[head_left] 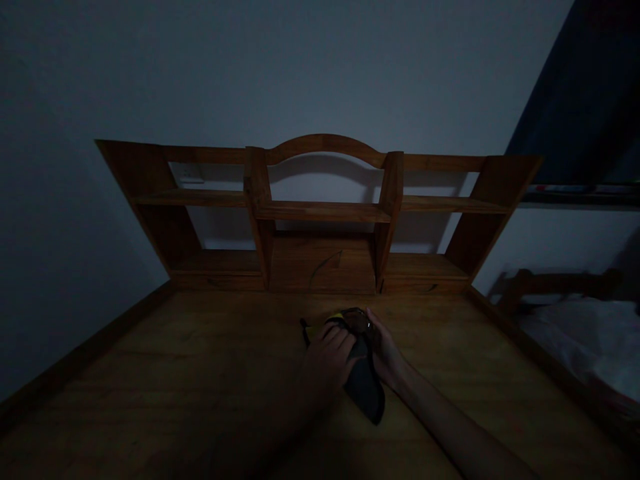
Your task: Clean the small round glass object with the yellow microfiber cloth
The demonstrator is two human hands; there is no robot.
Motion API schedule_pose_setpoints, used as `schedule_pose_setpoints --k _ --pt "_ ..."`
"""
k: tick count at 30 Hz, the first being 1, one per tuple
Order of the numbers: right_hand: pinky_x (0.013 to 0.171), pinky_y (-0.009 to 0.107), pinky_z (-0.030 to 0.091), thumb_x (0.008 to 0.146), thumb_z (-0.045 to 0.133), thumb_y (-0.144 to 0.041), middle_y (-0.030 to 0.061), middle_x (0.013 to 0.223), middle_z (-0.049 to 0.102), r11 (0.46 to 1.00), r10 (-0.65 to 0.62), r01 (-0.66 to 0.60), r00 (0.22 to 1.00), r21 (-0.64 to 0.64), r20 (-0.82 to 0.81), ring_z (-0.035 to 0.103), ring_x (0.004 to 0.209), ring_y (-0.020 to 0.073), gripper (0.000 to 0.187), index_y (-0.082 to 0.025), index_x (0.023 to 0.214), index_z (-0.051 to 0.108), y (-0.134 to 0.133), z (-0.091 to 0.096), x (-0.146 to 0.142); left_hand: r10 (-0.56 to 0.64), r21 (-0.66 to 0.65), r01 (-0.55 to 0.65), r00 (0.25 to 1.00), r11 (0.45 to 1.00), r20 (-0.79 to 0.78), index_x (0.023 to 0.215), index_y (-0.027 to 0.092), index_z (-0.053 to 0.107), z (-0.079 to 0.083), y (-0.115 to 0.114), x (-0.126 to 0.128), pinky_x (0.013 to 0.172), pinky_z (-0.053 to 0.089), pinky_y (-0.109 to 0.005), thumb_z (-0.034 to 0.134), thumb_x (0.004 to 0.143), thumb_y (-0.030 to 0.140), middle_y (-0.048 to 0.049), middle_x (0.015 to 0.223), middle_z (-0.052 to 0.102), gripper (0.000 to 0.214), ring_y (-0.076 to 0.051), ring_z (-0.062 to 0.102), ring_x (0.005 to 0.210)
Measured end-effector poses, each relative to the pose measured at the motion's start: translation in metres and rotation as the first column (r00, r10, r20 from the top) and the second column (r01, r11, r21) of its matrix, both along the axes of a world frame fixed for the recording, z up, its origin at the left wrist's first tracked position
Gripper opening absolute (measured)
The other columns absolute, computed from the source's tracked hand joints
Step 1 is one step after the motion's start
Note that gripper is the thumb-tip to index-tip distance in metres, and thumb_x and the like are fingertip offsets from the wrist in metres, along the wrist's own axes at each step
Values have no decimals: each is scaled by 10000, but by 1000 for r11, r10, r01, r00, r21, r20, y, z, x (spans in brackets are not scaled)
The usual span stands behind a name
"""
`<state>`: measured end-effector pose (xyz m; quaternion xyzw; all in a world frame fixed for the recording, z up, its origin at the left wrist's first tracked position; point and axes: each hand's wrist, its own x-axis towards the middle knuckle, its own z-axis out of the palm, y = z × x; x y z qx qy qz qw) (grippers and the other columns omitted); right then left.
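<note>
Over the wooden desktop [200, 380], my two hands are together around a pair of dark-lensed glasses [356, 321]. My right hand [384, 350] grips the glasses from the right side, its thumb or finger at the rim. My left hand [327, 357] has its fingers curled on a dark grey cloth [367, 390], which is bunched against the glasses and hangs down toward me between the hands. A yellow patch and a thin black end show just past my left fingers; the dim light hides which item they belong to.
A wooden shelf unit [324, 212] with side compartments stands at the back of the desk against the pale wall [320, 67]. Raised edges run along both desk sides. To the right are a dark curtain [590, 100] and a bed with pale bedding [590, 333].
</note>
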<state>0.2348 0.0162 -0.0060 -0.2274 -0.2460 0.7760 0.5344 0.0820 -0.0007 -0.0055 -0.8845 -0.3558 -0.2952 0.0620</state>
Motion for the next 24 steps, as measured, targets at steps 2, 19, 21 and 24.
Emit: schedule_pose_setpoints --k 2,19,21,24 --pt "940 295 429 868 586 -440 67 1049 687 1000 17 -17 999 -16 37 641 950 191 369 -127 1042 679 -2 2 0 13 0 -13 1000 1000 17 992 166 578 0 1 -1 1012 387 -425 599 845 411 -53 960 637 287 -220 578 968" --pt "904 318 450 883 485 -574 50 947 707 997 -56 56 998 -54 -6 642 886 203 480 -151 953 699 4 -3 0 -123 -8 125 988 992 97 1181 126 518 -1 1 -1 1068 364 -460 433 867 129 -108 1168 583 326 -246 501 1145" --pt "921 324 440 880 470 -596 64 974 701 999 -27 27 1000 -46 12 637 907 206 514 -142 965 696 2 -2 -1 -116 -25 120 986 992 117 1169 141 521 -1 1 -2 1054 376 -469 501 865 189 -102 1155 587 308 -257 506 1135" --pt "927 331 436 874 462 -613 69 979 697 999 -11 13 999 -49 32 635 912 210 535 -142 967 697 1 -1 -1 -112 -56 121 983 991 146 1137 162 527 0 -1 -2 1061 363 -458 565 858 258 -76 1108 601 298 -245 519 1104"
